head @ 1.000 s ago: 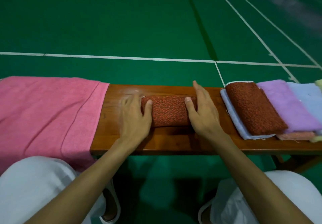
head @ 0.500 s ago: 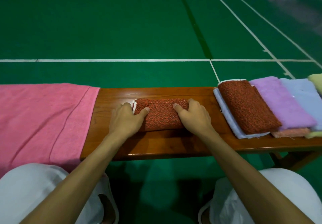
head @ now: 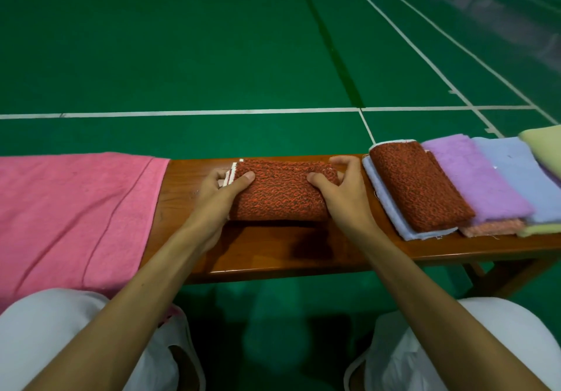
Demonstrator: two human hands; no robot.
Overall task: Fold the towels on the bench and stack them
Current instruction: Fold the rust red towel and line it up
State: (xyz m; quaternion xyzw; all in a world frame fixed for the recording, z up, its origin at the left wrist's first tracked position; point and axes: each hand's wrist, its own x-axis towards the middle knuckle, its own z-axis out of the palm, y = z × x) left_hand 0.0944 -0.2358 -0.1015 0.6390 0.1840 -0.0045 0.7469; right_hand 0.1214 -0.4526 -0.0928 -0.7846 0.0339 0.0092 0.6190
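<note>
Head view:
- Folded rust towel (head: 280, 196) sat mid-desk (head: 273, 257), between pink towel (head: 76, 208) and folded towels (head: 419, 190).
- Left hand (head: 214, 193) gripped its left end, right hand (head: 341, 199) its right end. Fingers of both curled round cloth, thumbs on top.
- Judged step: fold done, pick-up starting.
- Next move called for level carry rightward onto folded towels, layers kept together.
- Pink towel lay unfolded.
- Desk was glossy wood. Green court floor (head: 212, 41), white lines beyond.
</note>
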